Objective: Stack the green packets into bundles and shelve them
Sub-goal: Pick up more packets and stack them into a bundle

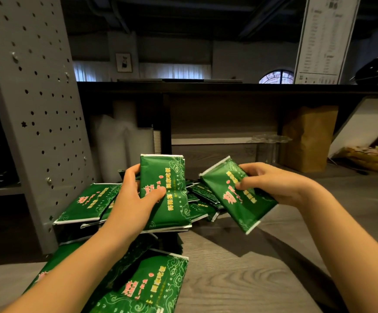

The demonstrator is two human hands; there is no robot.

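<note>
The left hand (136, 196) grips a bundle (167, 195) of green packets, thumb pressed on the printed front and fingers curled round its left edge. The bundle stands upright, its long axis vertical, 1 short sealed edge up and the other down, printed face toward the camera. How many packets it holds cannot be told.

Just beside it, apart from it, the right hand (273, 184) pinches 1 packet (233, 199), thumb on the front and fingers curled behind. This packet is tilted: its long axis runs from upper left down to lower right, printed face up.

Below and behind both hands a loose pile (86, 204) of more green packets lies on the wooden surface (240, 279), pointing different ways. The pile touches a grey perforated post (36, 109) on the left. A brown paper bag (307, 138) stands well apart, far right.
</note>
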